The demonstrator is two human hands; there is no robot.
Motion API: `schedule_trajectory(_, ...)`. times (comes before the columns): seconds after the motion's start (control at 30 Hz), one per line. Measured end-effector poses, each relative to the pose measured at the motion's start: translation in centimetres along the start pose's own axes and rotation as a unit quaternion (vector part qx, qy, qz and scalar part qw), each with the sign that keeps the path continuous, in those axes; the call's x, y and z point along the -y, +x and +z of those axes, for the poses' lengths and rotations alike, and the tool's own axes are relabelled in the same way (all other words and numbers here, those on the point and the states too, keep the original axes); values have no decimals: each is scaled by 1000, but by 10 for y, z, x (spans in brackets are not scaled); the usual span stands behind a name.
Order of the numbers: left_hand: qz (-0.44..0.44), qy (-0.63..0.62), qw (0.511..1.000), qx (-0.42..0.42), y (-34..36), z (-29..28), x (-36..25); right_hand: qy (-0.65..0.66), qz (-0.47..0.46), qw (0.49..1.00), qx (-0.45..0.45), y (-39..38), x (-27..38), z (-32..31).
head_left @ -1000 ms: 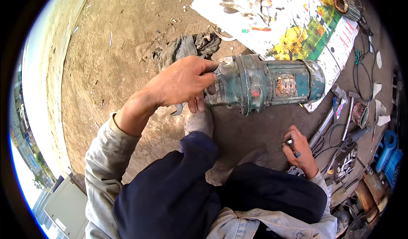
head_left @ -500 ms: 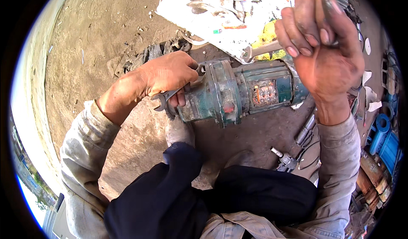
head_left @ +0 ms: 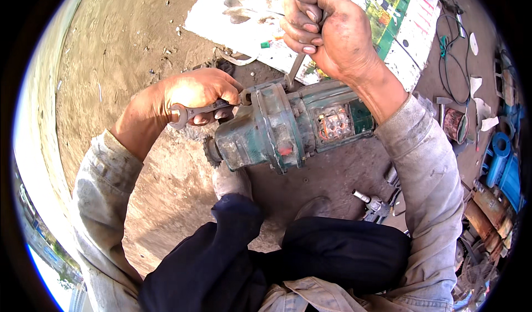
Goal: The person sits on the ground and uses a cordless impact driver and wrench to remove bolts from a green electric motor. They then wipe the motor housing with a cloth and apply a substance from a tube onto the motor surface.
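A green geared motor [head_left: 239, 140] lies across the ground before me, with a toothed shaft end [head_left: 211, 151] at its left. Its terminal box [head_left: 334, 122] is uncovered, showing wires and studs. My left hand [head_left: 200, 90] is closed round an open-ended spanner [head_left: 205, 110] beside the left rim of the flange [head_left: 272, 123]; the spanner's free jaw sticks out to the left, its other end hidden at the flange. Above the motor, my right hand [head_left: 341, 37] grips a second spanner [head_left: 297, 67]. That one's shank slants down to the flange's far edge; whether it sits on a bolt I cannot tell.
A white printed sheet [head_left: 208, 21] lies behind the motor, bearing dirty work gloves [head_left: 241, 7]. A metal tool [head_left: 376, 208] lies near my right knee. Farther right are a dark cable [head_left: 443, 68], a blue metal part [head_left: 500, 159] and rusty pieces [head_left: 483, 229].
My right hand has swung left with its spanner, which now stands steeper at the flange. My left hand has shifted slightly left, and its spanner lies more level. The motor appears slightly turned.
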State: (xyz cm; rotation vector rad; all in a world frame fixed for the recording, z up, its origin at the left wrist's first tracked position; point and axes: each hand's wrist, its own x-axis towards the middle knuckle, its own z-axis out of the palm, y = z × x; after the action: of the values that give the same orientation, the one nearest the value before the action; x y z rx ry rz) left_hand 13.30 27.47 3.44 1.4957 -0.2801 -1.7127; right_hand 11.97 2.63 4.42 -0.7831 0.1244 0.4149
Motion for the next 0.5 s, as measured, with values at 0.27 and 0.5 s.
schedule_trajectory(0.27,-64,-105,992,38,5,-1,-8,62,-13,997,32,12,-10,-16)
schedule_trajectory(0.5,-157,-164,972,53,5,-16,-14,-141,17,989,38,12,-8,30)
